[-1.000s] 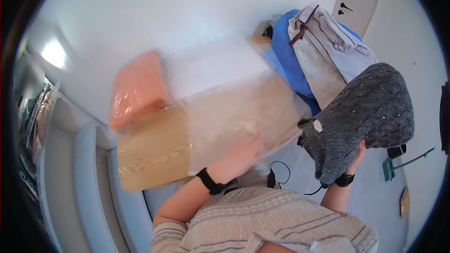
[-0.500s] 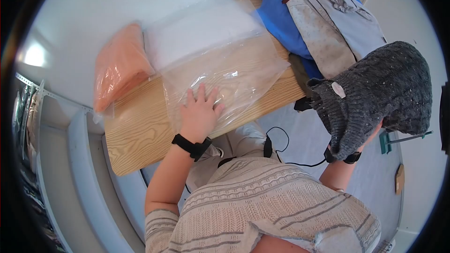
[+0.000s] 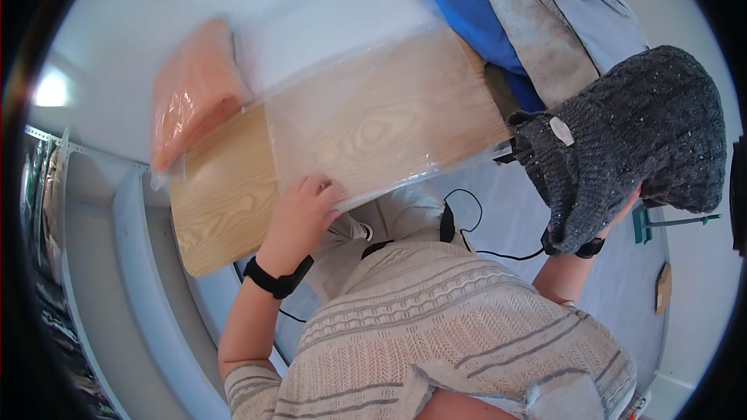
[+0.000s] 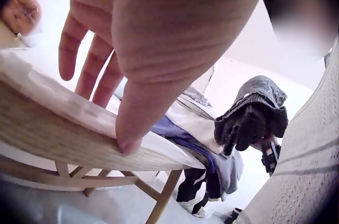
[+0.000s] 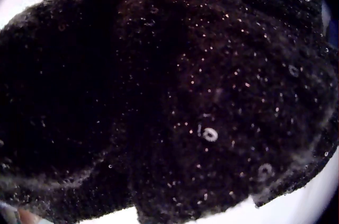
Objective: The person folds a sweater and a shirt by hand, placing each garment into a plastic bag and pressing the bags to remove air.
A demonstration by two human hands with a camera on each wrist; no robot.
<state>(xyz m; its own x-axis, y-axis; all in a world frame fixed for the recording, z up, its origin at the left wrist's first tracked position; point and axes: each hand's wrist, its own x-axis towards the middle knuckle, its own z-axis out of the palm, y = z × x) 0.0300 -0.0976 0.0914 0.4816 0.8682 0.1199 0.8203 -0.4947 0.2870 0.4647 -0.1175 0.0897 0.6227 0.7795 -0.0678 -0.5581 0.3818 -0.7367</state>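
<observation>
In the head view, my left hand (image 3: 302, 211) rests at the near edge of a clear plastic bag (image 3: 366, 120) laid flat on the wooden table. The left wrist view shows its fingers (image 4: 92, 70) reaching down onto the plastic, with the thumb at the table's edge. Off to the right, my right hand (image 3: 625, 214) holds up a folded dark grey knitted sweater (image 3: 622, 132) with a pale label at its neck. Most of that hand is hidden behind the knit. Speckled dark wool (image 5: 228, 91) fills the right wrist view.
An orange item in a clear bag (image 3: 198, 93) lies on the table's (image 3: 222, 202) left part. White and blue clothes (image 3: 537, 31) are heaped at its far right. Shelves (image 3: 101, 264) stand on the left. A black cable (image 3: 498, 254) runs near my lap.
My left hand has moved across the plastic, leftward and then down to its near edge, and the bag now lies flatter. The sweater stays held up on the right.
</observation>
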